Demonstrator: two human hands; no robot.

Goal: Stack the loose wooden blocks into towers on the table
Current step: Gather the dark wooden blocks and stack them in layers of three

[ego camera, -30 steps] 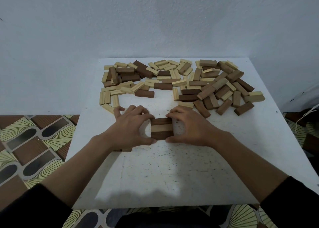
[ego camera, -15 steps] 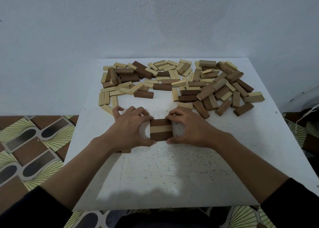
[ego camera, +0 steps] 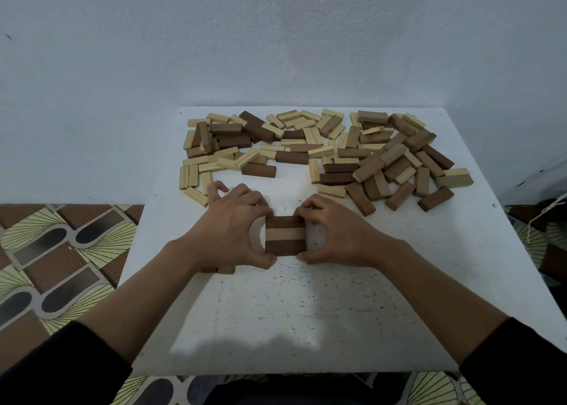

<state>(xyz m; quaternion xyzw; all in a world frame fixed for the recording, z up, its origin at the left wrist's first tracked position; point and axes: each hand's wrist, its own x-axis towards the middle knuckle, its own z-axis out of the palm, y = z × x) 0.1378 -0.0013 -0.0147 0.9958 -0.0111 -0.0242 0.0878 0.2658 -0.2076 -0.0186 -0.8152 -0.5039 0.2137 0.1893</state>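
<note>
No text, labels, brands or numbers readable, neither on the wooden blocks (ego camera: 291,157) nor the table (ego camera: 306,312)

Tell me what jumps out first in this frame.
The left hand and right hand pinch a three-block row, dark, light, dark, from either side at the middle of the white table. Behind them, a scatter of loose wooden blocks, light and dark, covers the table's far half.

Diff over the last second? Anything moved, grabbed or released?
Nothing visibly changed. The left hand and right hand still pinch the three-block row from either side on the table; the loose block pile lies as before.
</note>
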